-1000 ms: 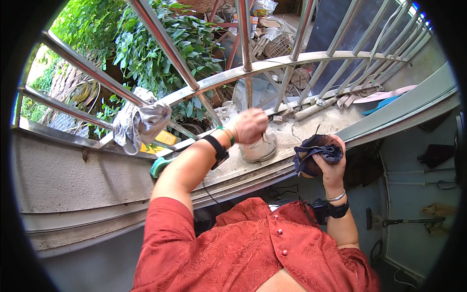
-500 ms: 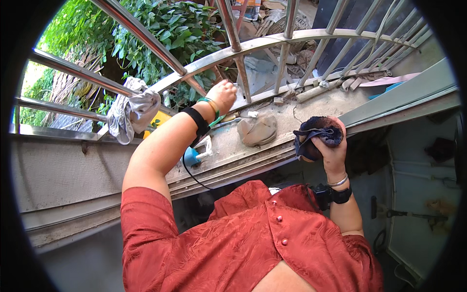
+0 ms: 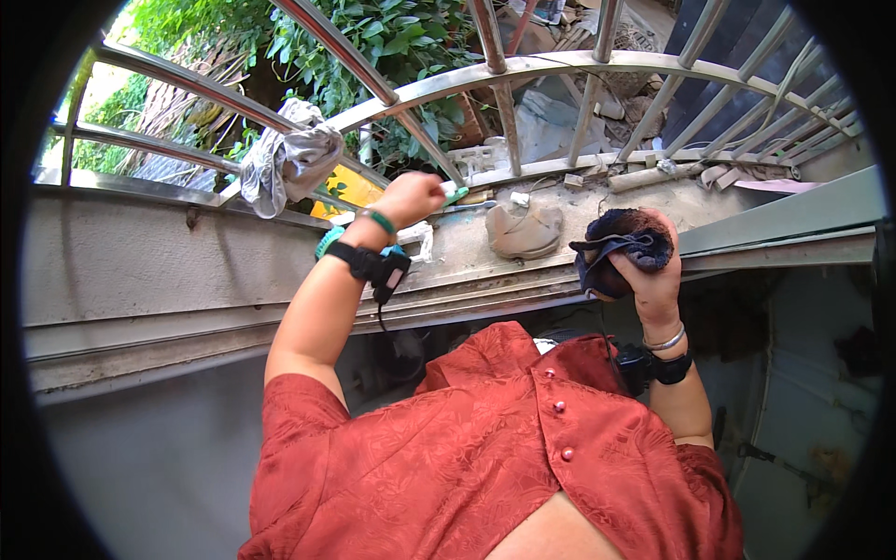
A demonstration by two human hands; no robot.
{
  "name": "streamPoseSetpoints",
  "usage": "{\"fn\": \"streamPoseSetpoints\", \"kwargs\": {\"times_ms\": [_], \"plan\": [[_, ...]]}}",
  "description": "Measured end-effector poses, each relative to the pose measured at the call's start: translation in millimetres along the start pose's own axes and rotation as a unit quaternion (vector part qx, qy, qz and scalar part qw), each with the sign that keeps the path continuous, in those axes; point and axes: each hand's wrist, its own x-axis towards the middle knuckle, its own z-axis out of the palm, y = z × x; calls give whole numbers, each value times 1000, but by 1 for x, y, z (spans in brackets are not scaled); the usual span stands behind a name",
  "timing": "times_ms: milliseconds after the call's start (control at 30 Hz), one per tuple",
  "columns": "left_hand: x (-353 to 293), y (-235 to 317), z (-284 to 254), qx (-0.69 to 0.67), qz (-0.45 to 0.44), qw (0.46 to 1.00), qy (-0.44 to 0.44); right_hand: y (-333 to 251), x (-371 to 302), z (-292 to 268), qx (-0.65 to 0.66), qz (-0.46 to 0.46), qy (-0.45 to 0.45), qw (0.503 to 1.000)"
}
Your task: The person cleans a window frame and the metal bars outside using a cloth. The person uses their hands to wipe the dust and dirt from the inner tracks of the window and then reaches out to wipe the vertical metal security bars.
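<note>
My left hand is over the window sill near the metal bars, its fingers closed together. A small white and green thing shows at its fingertips; what it is, I cannot make out. In my right hand is a bunched dark blue cloth, held above the sill's inner edge. A brownish patch shows at the top of the cloth. Between the two hands a grey-brown lump sits on the dusty sill. A white plastic frame lies beside my left wrist.
Curved metal bars fence the sill's far side. A grey rag hangs over them at left, by a yellow object. A pipe-like piece and scraps lie along the far right edge. Window tracks run along the near side.
My left hand has drawn back nearer and to the left over the sill. My right hand keeps hold of the dark blue cloth. The whole view has shifted a little.
</note>
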Motion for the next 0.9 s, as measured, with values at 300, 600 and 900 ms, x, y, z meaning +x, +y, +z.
{"fn": "streamPoseSetpoints", "kwargs": {"times_ms": [300,600,900], "plan": [[-66,-83,62,164,-151,971,-81,-4,-3,17,2,4,3,1000],[-64,-90,65,82,-118,989,-35,-10,-9,34,-42,-8,5,999],[-39,-45,47,-63,-22,986,152,-13,-16,34,-63,-31,39,997]]}}
